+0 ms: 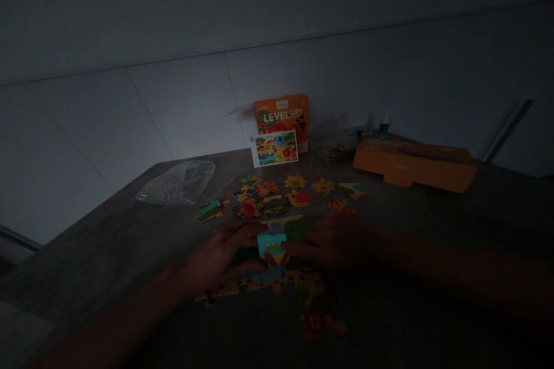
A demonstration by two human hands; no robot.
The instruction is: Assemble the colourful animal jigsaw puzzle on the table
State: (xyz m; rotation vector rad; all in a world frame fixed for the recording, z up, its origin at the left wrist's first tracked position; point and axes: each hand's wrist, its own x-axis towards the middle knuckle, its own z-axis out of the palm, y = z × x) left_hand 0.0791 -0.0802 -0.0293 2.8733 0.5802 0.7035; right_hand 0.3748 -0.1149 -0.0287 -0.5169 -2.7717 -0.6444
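The scene is dim. My left hand lies over the left part of a partly joined jigsaw puzzle, with its thumb and fingers spread on the pieces. From the other side my right hand reaches in, one finger stretched out onto the puzzle beside a light blue piece. Its remaining fingers rest near a dark green piece and are hard to make out. Nothing lifted shows in either hand. Below, a few pieces extend toward me at the lower right.
Several loose puzzle pieces lie beyond my hands. A picture card leans on an upright orange box. A clear plastic bag lies left, another bag behind, and an orange box part right. A wall borders the table.
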